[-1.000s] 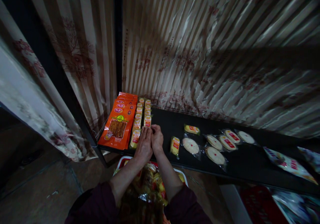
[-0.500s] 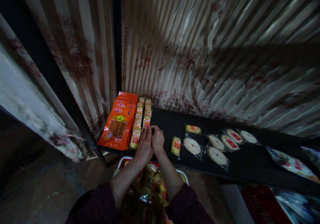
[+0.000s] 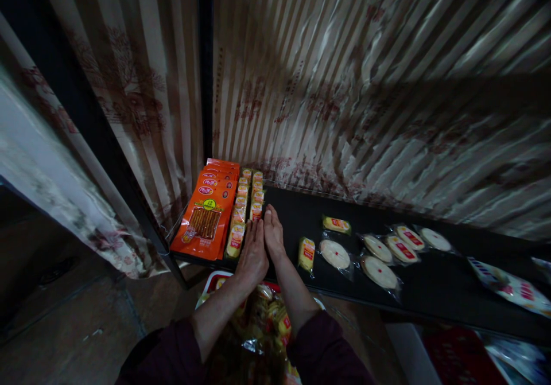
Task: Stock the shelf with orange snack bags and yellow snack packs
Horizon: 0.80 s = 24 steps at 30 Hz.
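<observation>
Two rows of small wrapped yellow cakes (image 3: 235,240) run from the front of the black shelf toward the back. My left hand (image 3: 253,254) lies with its fingers stretched out at the front end of the right-hand row, beside the nearest cake of the left row. Along the right side of that row, my right hand (image 3: 273,233) is held straight with its fingers extended, against or very near the last visible cake (image 3: 256,211). Whatever lies under the left palm is hidden. Orange snack bags (image 3: 204,218) overlap in a stack left of the cakes.
Two loose wrapped cakes (image 3: 306,254) and several round flat packaged pastries (image 3: 336,254) lie on the black shelf (image 3: 288,201) to the right. A white packet (image 3: 510,284) is farther right. Below my forearms stands a tub (image 3: 210,282) of wrapped cakes. A curtain hangs behind.
My right hand has straightened from curled fingers to extended ones and reaches slightly farther along the row. My left hand stays at the row's front. The view has shifted slightly.
</observation>
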{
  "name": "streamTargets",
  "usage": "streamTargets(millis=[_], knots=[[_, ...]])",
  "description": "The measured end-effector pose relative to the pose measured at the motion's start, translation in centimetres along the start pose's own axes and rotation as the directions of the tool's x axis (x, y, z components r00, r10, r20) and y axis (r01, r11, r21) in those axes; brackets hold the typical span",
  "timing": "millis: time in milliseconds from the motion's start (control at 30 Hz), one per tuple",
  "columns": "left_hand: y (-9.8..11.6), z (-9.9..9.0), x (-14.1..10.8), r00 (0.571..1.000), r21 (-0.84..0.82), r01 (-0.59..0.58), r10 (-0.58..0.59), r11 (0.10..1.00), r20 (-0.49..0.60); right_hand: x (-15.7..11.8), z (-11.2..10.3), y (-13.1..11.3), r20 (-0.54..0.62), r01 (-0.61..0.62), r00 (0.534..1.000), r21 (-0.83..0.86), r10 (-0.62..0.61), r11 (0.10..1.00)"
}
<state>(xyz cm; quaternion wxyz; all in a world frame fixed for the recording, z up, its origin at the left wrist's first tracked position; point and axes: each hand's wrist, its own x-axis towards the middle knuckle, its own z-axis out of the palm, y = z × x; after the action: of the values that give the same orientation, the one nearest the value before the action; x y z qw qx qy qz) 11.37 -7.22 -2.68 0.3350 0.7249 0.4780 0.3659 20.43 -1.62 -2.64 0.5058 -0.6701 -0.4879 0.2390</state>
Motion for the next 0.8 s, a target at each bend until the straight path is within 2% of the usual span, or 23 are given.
streamTargets(millis=[200, 700, 800], knots=[[0.00, -0.19, -0.02, 1.000, -0.007, -0.015, 0.015, 1.000, 0.004, 0.64, 0.22, -0.51, 0.076, -0.002, 0.997, 0.083, -0.004, 0.997], [-0.02, -0.25, 0.04, 1.000, 0.007, -0.014, 0.014, 1.000, -0.023, 0.57, 0.21, -0.13, 0.110, 0.004, 0.994, 0.063, -0.011, 0.998], [0.06, -0.32, 0.07, 1.000, 0.027, -0.007, 0.008, 1.000, -0.021, 0.83, 0.27, -0.01, 0.083, -0.010, 0.997, 0.066, 0.004, 0.998]])
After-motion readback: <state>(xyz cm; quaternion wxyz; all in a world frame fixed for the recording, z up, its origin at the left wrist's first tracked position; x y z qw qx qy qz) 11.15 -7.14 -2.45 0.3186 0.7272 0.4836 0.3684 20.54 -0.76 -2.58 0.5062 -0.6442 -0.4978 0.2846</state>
